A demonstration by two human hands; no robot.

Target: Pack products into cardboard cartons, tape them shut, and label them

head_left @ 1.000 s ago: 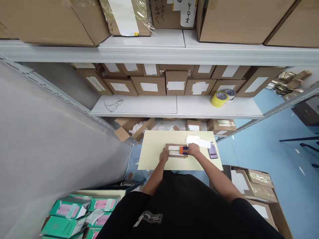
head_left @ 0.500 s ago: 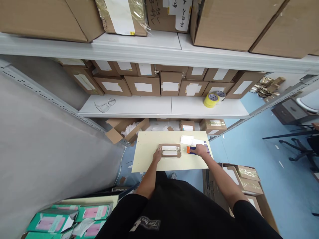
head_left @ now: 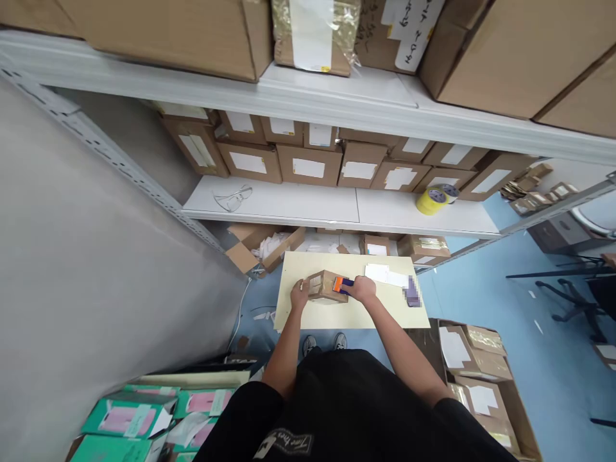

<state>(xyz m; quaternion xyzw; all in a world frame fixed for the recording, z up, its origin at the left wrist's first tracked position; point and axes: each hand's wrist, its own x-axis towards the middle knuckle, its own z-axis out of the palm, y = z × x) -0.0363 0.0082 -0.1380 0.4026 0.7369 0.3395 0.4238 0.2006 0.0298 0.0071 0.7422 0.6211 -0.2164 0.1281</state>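
On a pale yellow board (head_left: 293, 314) rests a small cardboard box (head_left: 328, 287), turned so that one edge points toward me. My left hand (head_left: 299, 294) grips its left end, the fingers partly hidden. My right hand (head_left: 364, 289) is closed round an orange-and-dark-blue hand tool (head_left: 344, 286). The tool's orange end lies against the right part of the box; its exact kind I cannot make out. White paper labels (head_left: 385, 275) lie behind my right hand on the board. Right of them is a blurred purple item (head_left: 412, 292).
A white shelf (head_left: 298, 200) behind the board holds labelled boxes, eyeglasses (head_left: 233, 199) and tape rolls (head_left: 432, 200). An open carton (head_left: 245, 255) stands beyond the board's left. Packed boxes fill a carton (head_left: 517, 404) at right; green boxes (head_left: 125, 417) lie at lower left.
My right hand has brought the tool leftward from beside the labels onto the box. My left hand has turned the box over to another face. The head view has shifted and tilted.
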